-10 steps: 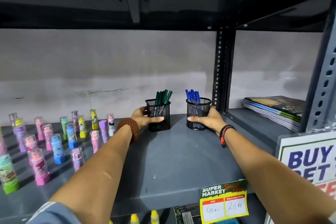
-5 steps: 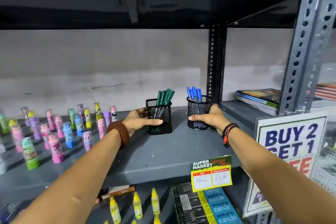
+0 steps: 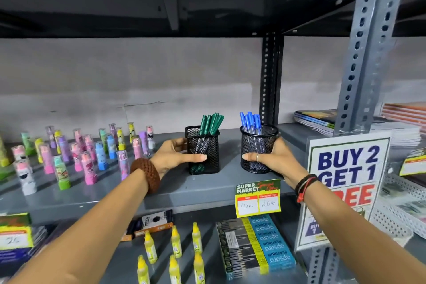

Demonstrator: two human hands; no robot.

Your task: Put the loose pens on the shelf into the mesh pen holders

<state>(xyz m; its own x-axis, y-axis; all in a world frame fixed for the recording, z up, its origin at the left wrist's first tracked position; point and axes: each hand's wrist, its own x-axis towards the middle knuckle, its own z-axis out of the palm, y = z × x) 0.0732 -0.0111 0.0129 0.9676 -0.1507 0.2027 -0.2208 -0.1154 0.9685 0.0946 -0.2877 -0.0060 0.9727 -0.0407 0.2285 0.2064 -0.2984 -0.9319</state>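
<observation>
Head view, the only one supplied. The left hand (image 3: 177,157) is wrapping the square holder (image 3: 202,150), thumb lying across its front face and fingers curling behind the left wall. The right hand (image 3: 274,159) is clasping the round holder (image 3: 259,147), thumb across the front mesh, fingers curving round the right side. Both holders are standing upright on the grey shelf (image 3: 161,191), near one another but apart, close to its front edge.

Handling, as judged: the holders are thin wire mesh, light and fairly stiff, with a texture that is giving the fingers good purchase. With pens standing tall above the rims they are looking top-heavy, so a low grip round the body, as both hands are taking, is appearing the sound one; a tilt could spill the contents. The pens are slim, smooth plastic, light and rigid, best pinched at mid-barrel.

Contents: the square holder is carrying the green pens (image 3: 211,122), leaning right; the round holder is carrying the blue pens (image 3: 250,121), roughly upright. No loose pen is showing on the visible shelf surface, so the filling is appearing complete.

Also noted: small coloured tubes (image 3: 92,152) standing to the left, a price tag (image 3: 258,198) hanging at the shelf edge, yellow bottles (image 3: 175,251) on the tier below.
</observation>
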